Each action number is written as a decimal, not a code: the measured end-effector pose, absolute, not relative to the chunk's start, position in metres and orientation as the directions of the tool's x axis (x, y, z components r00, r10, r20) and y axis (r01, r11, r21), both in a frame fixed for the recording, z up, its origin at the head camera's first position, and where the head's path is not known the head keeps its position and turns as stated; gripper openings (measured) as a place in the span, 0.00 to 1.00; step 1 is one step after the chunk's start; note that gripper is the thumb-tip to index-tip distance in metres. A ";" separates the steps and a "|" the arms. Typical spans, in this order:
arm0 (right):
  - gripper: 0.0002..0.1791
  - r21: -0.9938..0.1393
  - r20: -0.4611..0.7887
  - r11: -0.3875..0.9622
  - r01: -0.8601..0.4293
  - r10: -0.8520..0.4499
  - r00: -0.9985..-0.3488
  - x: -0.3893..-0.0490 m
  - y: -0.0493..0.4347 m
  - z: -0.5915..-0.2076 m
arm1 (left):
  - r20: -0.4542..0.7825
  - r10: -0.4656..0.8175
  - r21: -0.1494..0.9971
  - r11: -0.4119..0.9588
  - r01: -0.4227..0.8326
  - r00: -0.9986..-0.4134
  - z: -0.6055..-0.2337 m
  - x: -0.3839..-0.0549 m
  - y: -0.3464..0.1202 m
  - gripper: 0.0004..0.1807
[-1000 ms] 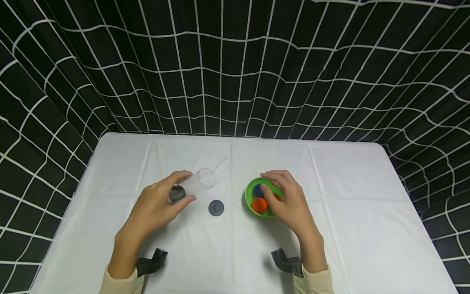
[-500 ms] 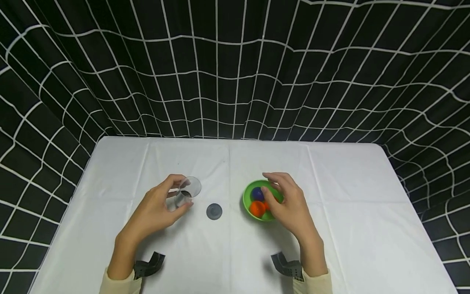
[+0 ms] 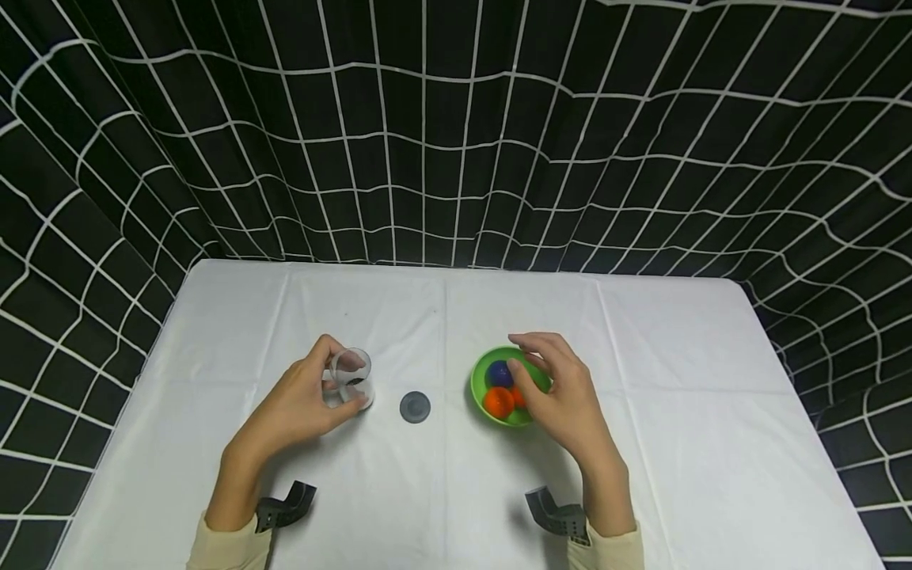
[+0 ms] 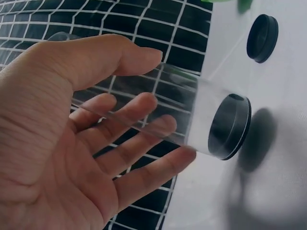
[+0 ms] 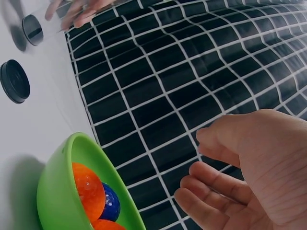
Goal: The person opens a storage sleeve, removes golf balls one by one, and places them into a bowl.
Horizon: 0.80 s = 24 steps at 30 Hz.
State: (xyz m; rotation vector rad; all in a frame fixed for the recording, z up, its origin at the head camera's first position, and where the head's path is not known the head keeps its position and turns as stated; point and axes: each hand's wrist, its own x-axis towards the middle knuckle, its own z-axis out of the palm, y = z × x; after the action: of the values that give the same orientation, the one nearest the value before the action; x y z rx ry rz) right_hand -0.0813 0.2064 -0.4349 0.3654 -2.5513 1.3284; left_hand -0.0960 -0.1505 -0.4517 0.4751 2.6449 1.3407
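Observation:
My left hand (image 3: 295,404) grips a clear cylindrical container (image 4: 201,110), thumb on one side and fingers on the other. It stands nearly upright, open rim up, with a dark base (image 4: 230,127) close to the tablecloth; whether it touches is unclear. A round dark grey lid (image 3: 415,407) lies flat just right of it. My right hand (image 3: 563,392) hovers over the right side of a green bowl (image 5: 55,187), fingers loosely bent and holding nothing. Inside the bowl are a blue ball (image 3: 500,373), an orange ball (image 3: 498,403) and another orange ball (image 3: 519,397), partly hidden by the hand.
A white cloth covers the table (image 3: 684,443). Black curtain with a white grid (image 3: 456,142) rises behind the table and along both sides. Each wrist wears a dark camera mount, such as the left mount (image 3: 285,507).
The clear container has swung from leaning far to the right to nearly upright, and my left fingers have closed in around it. My right hand has stayed over the bowl.

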 end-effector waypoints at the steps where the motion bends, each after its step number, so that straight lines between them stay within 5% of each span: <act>1: 0.18 -0.764 0.323 0.556 -0.327 -0.108 -0.940 -0.081 0.206 -0.435 | 0.010 0.340 0.803 0.557 0.210 -0.940 -0.453 -0.096 -0.150 0.25; 9: 0.17 -0.770 0.307 0.554 -0.315 -0.110 -0.945 -0.082 0.206 -0.436 | -0.089 0.368 0.793 0.589 0.158 -0.926 -0.456 -0.096 -0.154 0.23; 24: 0.16 -0.775 0.292 0.555 -0.302 -0.110 -0.950 -0.079 0.208 -0.439 | -0.058 0.410 0.818 0.543 0.192 -0.910 -0.468 -0.101 -0.162 0.24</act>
State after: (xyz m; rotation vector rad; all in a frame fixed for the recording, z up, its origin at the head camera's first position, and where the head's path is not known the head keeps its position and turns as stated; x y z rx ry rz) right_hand -0.0793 0.2080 -0.4391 0.3471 -2.5794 1.3468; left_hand -0.1013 -0.1619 -0.4685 0.5050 2.5381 1.3013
